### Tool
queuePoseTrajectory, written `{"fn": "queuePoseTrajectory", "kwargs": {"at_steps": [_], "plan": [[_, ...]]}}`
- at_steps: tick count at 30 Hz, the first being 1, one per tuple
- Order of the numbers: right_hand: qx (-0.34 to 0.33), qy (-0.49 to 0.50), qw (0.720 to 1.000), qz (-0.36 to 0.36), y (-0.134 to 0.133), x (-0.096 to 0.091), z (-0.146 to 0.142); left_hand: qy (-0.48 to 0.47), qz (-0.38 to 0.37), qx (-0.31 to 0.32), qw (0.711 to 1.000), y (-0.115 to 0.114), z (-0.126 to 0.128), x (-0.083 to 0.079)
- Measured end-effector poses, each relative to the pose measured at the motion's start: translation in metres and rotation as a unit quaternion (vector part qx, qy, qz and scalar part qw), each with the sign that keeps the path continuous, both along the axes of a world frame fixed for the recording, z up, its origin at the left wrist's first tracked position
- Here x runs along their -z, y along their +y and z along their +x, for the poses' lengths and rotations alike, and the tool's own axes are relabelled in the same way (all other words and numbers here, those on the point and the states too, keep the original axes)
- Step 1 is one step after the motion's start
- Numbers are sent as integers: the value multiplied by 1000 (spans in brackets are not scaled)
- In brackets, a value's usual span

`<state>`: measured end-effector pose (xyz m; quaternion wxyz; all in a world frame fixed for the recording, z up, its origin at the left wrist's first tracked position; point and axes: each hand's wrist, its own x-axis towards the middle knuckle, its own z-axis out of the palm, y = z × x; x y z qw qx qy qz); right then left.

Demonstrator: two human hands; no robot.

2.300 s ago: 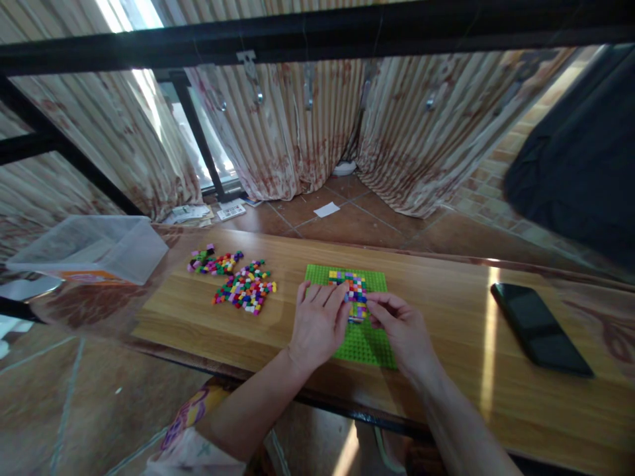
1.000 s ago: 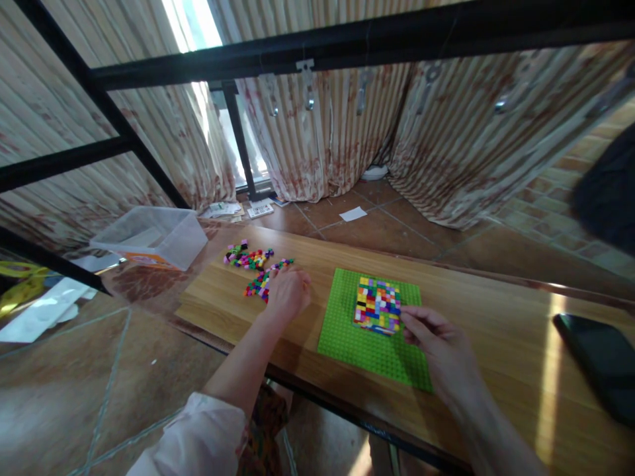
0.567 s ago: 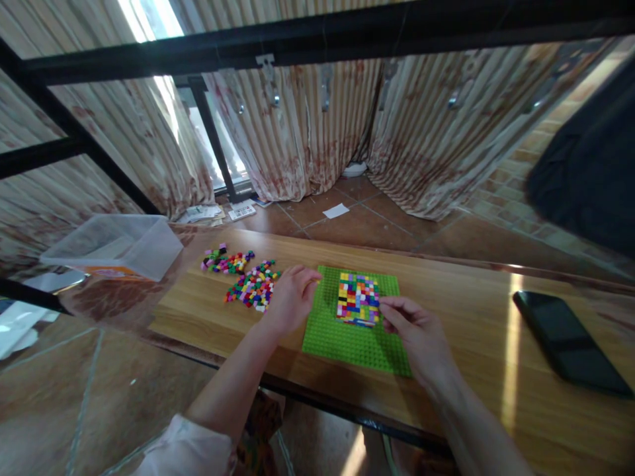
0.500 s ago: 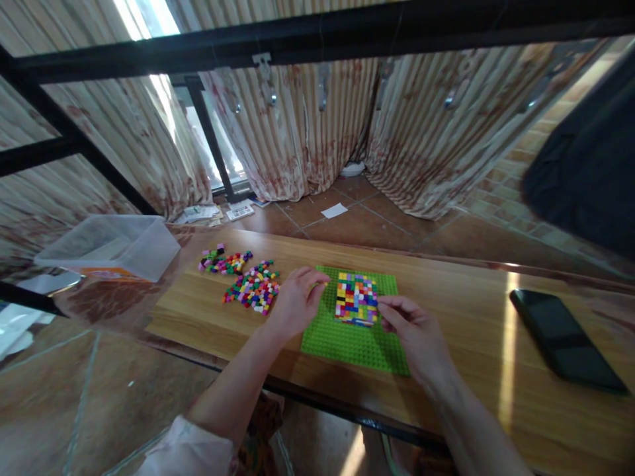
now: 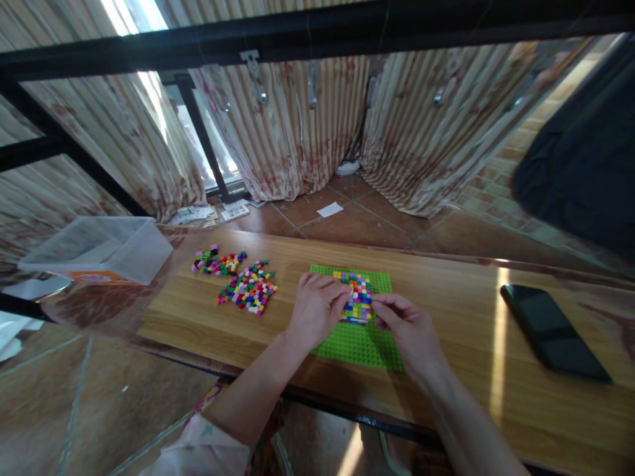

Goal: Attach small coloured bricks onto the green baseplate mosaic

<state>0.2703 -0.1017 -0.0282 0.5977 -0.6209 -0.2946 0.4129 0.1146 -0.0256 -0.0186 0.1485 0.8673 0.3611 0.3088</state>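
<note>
A square block of many-coloured toy bricks point(image 5: 360, 305) stands on a green studded baseplate point(image 5: 347, 350). Over the left part of the block, my left hand point(image 5: 317, 307) has thumb and forefinger pinched together; whatever is between the tips is too small to make out. My right hand point(image 5: 409, 327) is at the block's right edge, thumb and forefinger closed, with their tips at or touching its side. Whether those fingers hold a brick cannot be seen. The left hand hides part of the block and baseplate. Left of it lies a pile of loose small bricks point(image 5: 248, 287).
A second, smaller pile of bricks point(image 5: 218, 262) lies behind the first. The wooden table point(image 5: 188, 317) also bears a black phone point(image 5: 553, 330) at right. A clear plastic bin point(image 5: 133, 248) stands at the far left. A black metal bar point(image 5: 317, 36) crosses above.
My left hand has moved right, from the baseplate's left edge to over the brick block. My right hand stays at the block's right edge. The whole view has shifted slightly.
</note>
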Motion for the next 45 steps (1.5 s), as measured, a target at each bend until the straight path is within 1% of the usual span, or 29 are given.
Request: {"fn": "queuePoseTrajectory", "kwargs": {"at_steps": [5, 14, 20, 26, 31, 37, 40, 42, 45], "plan": [[-9, 4, 1000, -2, 1, 2, 1, -8, 16, -42, 999, -3, 5, 5], [-9, 5, 1000, -5, 1, -1, 1, -27, 11, -69, 997, -9, 9, 8], [-9, -5, 1000, -3, 1, -3, 1, -7, 44, -49, 998, -12, 9, 9], [-5, 0, 1000, 0, 1, 0, 0, 13, 74, -48, 996, -14, 8, 7], [-3, 8, 1000, -4, 1, 0, -1, 6, 59, -42, 997, -17, 7, 7], [-4, 2, 1000, -1, 0, 0, 1, -42, 24, -29, 998, -12, 1, 7], [-14, -16, 1000, 0, -1, 5, 3, -50, 16, -55, 997, -2, -7, 5], [-17, -26, 999, -2, -2, 8, 5, -36, 10, -94, 995, 8, -15, 3], [-21, -34, 999, -7, -3, 12, 8, 18, -8, -169, 985, 27, -32, 3]]}}
